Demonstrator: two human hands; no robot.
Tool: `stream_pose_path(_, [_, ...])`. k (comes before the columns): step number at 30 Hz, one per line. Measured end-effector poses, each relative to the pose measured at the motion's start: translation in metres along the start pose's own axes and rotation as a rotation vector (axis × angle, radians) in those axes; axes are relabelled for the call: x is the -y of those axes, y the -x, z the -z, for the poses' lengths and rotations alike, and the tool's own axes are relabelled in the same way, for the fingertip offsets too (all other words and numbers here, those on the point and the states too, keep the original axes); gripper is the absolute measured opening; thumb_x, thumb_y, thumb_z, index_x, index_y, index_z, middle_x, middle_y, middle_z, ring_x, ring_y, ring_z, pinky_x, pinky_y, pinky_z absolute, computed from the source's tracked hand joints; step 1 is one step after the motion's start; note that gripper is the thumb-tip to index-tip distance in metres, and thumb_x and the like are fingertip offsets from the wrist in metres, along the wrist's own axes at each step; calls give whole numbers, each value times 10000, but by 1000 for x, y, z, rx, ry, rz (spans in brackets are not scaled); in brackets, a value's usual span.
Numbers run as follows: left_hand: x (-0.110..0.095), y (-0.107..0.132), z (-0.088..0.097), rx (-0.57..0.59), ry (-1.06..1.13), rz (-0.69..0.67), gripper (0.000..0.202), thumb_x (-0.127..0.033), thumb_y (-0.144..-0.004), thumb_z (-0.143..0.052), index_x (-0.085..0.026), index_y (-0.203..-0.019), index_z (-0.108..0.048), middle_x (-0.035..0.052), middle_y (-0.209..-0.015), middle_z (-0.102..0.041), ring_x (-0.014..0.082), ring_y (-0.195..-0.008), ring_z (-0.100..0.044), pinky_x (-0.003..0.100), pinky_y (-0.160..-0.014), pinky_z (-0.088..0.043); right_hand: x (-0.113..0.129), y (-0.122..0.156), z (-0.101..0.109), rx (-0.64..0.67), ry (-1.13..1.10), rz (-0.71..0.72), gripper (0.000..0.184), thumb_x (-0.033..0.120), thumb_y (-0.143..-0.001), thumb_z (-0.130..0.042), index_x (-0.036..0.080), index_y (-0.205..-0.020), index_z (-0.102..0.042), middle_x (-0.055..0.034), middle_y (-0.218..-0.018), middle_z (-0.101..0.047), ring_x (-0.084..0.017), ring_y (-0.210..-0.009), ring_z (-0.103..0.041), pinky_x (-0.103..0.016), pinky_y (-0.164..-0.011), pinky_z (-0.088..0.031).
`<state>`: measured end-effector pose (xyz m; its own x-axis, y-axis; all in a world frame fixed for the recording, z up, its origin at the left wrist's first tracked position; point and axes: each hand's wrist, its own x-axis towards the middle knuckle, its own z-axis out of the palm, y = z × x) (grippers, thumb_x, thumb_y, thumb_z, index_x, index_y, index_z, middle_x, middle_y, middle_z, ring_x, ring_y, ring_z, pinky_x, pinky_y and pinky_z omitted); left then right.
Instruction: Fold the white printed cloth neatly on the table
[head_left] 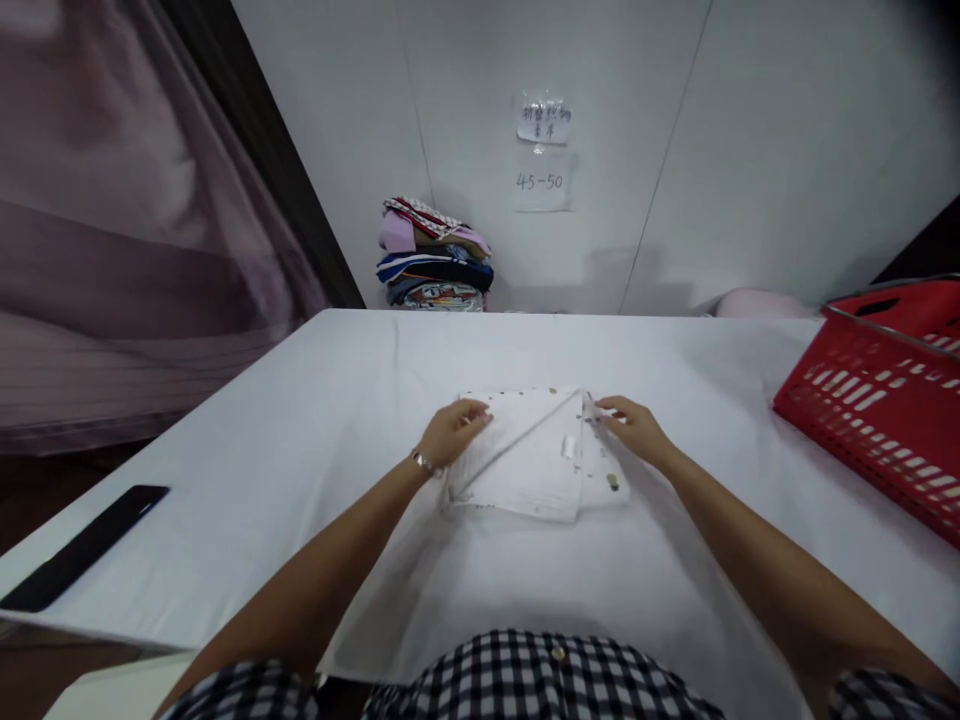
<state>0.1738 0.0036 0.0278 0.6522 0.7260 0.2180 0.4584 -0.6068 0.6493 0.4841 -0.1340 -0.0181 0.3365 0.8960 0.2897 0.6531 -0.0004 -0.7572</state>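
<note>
A thin white cloth (525, 455) with small gold and dark dots lies partly folded on the white-covered table (360, 380) before me. A diagonal fold line crosses it, and a small white tag shows near its right side. My left hand (452, 432), with a bracelet at the wrist, pinches the cloth's upper left edge between thumb and fingers. At the upper right corner, my right hand (634, 428) grips the cloth's edge with its fingertips.
On the right stands a red plastic basket (877, 400). A black flat object (82, 550) lies at the table's left edge. Folded clothes (435, 258) are stacked behind the table against the wall, below handwritten paper signs (541, 182). A pinkish curtain (135, 250) hangs at left.
</note>
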Motion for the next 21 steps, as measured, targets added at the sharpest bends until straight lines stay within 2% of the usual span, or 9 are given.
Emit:
stream_pose_path(3, [-15,46,-3,198,-93,-386,436,-457,-748,-619,-214,-1105,-562,56,-1097,-617,202,-1018,-554,334,-886,-451,4,28,-2,51,111,149,252,230,-785,-493,245,-988,-642,-50,-1056,-645,-212,-983,-581,-363,-804,-490])
stream_pose_path(4, [-19,57,-6,241,-158,-465,499,-443,-731,-643,-220,-1163,-529,66,-1153,-591,219,-1062,-528,356,-910,-433,8,33,-4,68,148,201,255,215,-792,-483,247,-987,-646,-52,-1061,-643,-214,-995,-575,-366,-818,-484])
stream_pose_path(7, [-22,75,-18,273,-338,-501,425,-226,-764,-592,-220,-1181,-511,69,-1177,-572,224,-1070,-513,373,-910,-420,21,35,-9,166,270,361,256,178,-801,-475,238,-962,-666,-63,-1044,-646,-224,-983,-570,-391,-851,-458])
stream_pose_path(10, [-19,72,-26,268,-368,-446,364,-106,-744,-522,-208,-1091,-567,68,-1106,-602,214,-1013,-528,362,-882,-425,29,28,-16,274,347,446,288,169,-808,-479,235,-1024,-658,-70,-1062,-646,-230,-964,-575,-410,-846,-453])
stream_pose_path(12, [-15,61,-27,232,-285,-361,286,-120,-750,-499,-214,-996,-610,49,-1018,-636,200,-950,-550,345,-848,-429,31,24,-19,293,341,453,339,186,-817,-481,240,-1123,-618,-73,-1146,-618,-236,-1027,-561,-423,-884,-443])
stream_pose_path(13, [-12,54,-27,171,-215,-272,245,-139,-761,-485,-215,-947,-625,36,-964,-650,186,-907,-564,327,-821,-434,31,21,-21,293,322,446,369,202,-821,-484,243,-1172,-588,-71,-1197,-593,-237,-1077,-542,-427,-916,-430])
stream_pose_path(17, [14,18,-20,-223,104,303,203,-270,-801,-448,-181,-814,-630,9,-775,-655,145,-721,-579,257,-655,-447,33,12,-27,238,258,354,454,255,-825,-489,264,-1279,-497,-42,-1311,-512,-226,-1212,-454,-427,-1010,-374])
stream_pose_path(19, [29,3,-18,-242,160,479,156,-289,-756,-521,-166,-745,-618,2,-691,-639,143,-673,-574,248,-624,-438,35,8,-29,202,265,306,449,262,-822,-487,260,-1271,-505,-43,-1305,-517,-229,-1213,-455,-436,-1015,-371])
stream_pose_path(21, [40,-8,-17,-220,147,525,136,-287,-704,-597,-169,-769,-615,-1,-698,-641,142,-684,-581,245,-644,-438,36,6,-31,212,280,294,411,256,-821,-483,243,-1226,-550,-53,-1272,-546,-232,-1185,-480,-436,-1005,-383])
